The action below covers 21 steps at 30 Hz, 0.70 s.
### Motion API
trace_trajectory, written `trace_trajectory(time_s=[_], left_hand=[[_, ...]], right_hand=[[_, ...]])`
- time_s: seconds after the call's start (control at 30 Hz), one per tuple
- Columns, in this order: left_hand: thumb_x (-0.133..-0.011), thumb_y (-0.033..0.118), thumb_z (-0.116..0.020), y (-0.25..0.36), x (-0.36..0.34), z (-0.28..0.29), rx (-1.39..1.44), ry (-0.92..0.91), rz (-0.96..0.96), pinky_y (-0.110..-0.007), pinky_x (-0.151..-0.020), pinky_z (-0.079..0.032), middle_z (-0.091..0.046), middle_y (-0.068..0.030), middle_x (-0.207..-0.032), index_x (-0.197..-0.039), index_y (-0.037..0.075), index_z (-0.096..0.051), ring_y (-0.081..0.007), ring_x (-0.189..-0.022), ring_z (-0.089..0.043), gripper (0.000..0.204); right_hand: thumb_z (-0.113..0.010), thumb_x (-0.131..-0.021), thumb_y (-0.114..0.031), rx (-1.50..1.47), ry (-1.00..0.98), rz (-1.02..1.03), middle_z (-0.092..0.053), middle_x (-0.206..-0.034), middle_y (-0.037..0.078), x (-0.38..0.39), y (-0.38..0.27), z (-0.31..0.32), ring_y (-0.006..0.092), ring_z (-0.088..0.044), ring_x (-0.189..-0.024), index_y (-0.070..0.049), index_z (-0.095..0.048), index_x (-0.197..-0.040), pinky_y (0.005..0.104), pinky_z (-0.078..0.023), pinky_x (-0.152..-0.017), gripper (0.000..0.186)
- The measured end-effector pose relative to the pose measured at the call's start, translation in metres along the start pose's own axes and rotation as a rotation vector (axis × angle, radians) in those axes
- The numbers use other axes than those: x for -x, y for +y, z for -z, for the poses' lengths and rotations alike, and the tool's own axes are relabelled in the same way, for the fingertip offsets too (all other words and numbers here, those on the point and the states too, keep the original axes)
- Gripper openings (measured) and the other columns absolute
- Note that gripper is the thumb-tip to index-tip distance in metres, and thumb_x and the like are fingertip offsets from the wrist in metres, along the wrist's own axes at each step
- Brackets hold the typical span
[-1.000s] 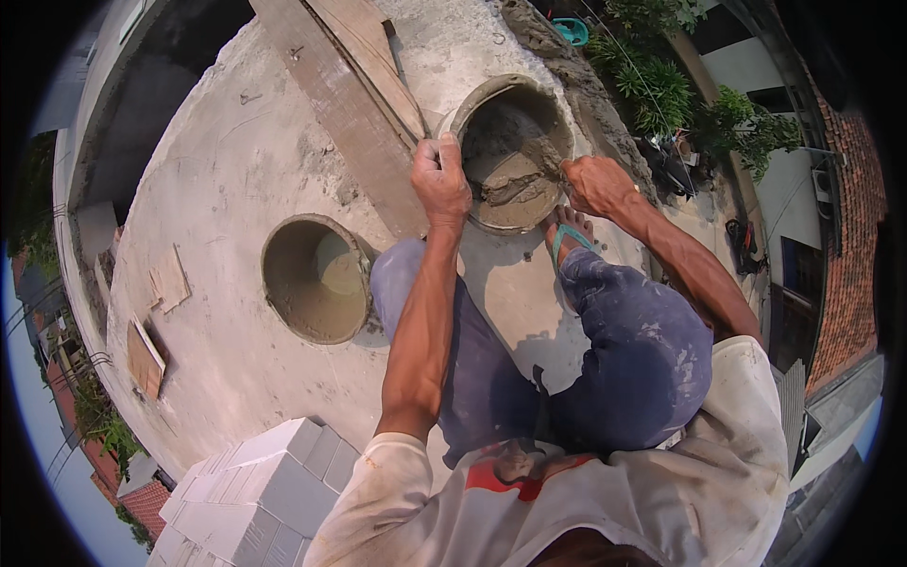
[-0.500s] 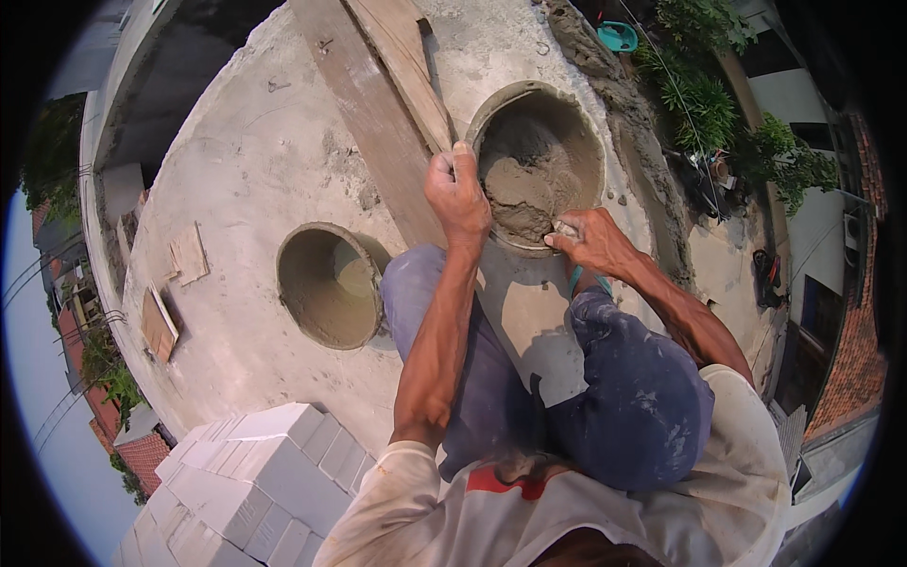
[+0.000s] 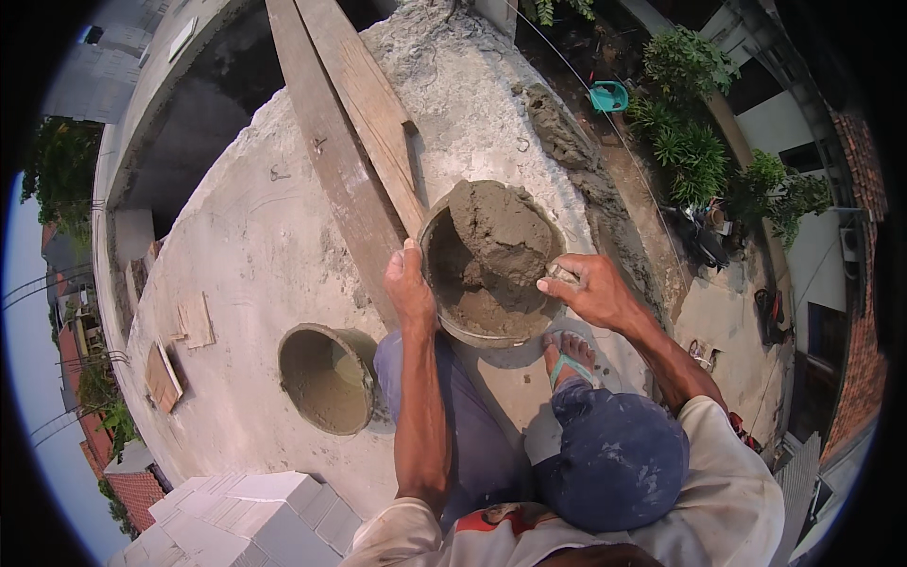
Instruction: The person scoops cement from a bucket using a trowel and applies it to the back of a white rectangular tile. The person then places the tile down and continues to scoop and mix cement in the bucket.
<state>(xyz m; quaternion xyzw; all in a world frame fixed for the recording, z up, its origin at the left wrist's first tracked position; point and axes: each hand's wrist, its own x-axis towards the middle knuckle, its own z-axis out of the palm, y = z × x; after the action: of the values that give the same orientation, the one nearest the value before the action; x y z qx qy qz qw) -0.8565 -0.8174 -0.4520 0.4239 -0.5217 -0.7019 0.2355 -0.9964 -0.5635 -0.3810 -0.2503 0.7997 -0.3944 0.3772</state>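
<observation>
In front of me a round bucket [image 3: 491,340] holds wet grey mortar [image 3: 491,307]. My left hand [image 3: 412,288] is closed on the bucket's left rim, thumb up. At the right side my right hand [image 3: 590,288] grips the pale handle of a trowel [image 3: 564,274]. A thick heap of mortar [image 3: 501,227] sits on the trowel over the bucket's far part and covers its blade. To the left, a second bucket [image 3: 326,378] leans on its side, wet grey inside; neither hand touches it.
Two wooden planks [image 3: 331,142] lie beyond my left hand. White blocks [image 3: 255,515] are stacked at lower left, with small board pieces [image 3: 162,378] farther left. The concrete slab's right edge [image 3: 605,198] is rough, with a lower yard beyond. My sandalled foot [image 3: 572,359] is by the bucket.
The trowel has come up with a heap of mortar on it, from inside the bucket. My left hand has stayed on the rim. The view has shifted, so the buckets appear lower.
</observation>
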Motion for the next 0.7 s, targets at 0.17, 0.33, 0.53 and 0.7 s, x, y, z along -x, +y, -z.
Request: trace_trajectory(time_s=[0.17, 0.33, 0.53, 0.7], left_hand=[[-0.110, 0.028, -0.057, 0.007, 0.006, -0.002, 0.025, 0.008, 0.013, -0.026, -0.071, -0.046, -0.066, 0.0002, -0.091, -0.098, 0.002, -0.067, -0.0077, -0.080, -0.056, 0.031], [-0.111, 0.028, -0.056, 0.015, 0.008, -0.009, 0.018, 0.019, 0.027, -0.026, -0.071, -0.047, -0.066, 0.0008, -0.092, -0.099, 0.002, -0.067, -0.0073, -0.081, -0.056, 0.031], [-0.111, 0.027, -0.056, 0.020, 0.011, -0.011, 0.024, 0.017, 0.027, -0.026, -0.075, -0.047, -0.066, 0.0009, -0.094, -0.101, 0.002, -0.067, -0.0071, -0.084, -0.056, 0.030], [-0.112, 0.027, -0.056, 0.015, 0.008, -0.019, -0.007, 0.009, 0.025, -0.024, -0.074, -0.045, -0.064, 0.0021, -0.092, -0.099, 0.003, -0.067, -0.0061, -0.083, -0.053, 0.029]], right_hand=[[-0.077, -0.094, -0.034, 0.053, 0.221, 0.039, -0.059, -0.073, 0.008, -0.057, 0.003, 0.036, 0.0137, -0.052, -0.066, 0.005, -0.067, -0.088, 0.0382, -0.045, -0.061, 0.041], [-0.079, -0.090, -0.035, 0.078, 0.340, -0.098, -0.074, -0.097, 0.025, -0.156, 0.032, 0.070, 0.0312, -0.072, -0.091, 0.010, -0.073, -0.109, 0.0436, -0.054, -0.085, 0.049], [-0.072, -0.093, -0.030, 0.340, 0.606, -0.081, -0.075, -0.105, 0.030, -0.265, 0.053, 0.090, 0.0426, -0.074, -0.102, 0.009, -0.074, -0.106, 0.0486, -0.057, -0.088, 0.041], [-0.055, -0.100, -0.022, 0.641, 0.668, -0.107, -0.073, -0.101, 0.030, -0.324, 0.068, 0.094, 0.0515, -0.072, -0.091, 0.008, -0.069, -0.107, 0.0537, -0.060, -0.081, 0.034]])
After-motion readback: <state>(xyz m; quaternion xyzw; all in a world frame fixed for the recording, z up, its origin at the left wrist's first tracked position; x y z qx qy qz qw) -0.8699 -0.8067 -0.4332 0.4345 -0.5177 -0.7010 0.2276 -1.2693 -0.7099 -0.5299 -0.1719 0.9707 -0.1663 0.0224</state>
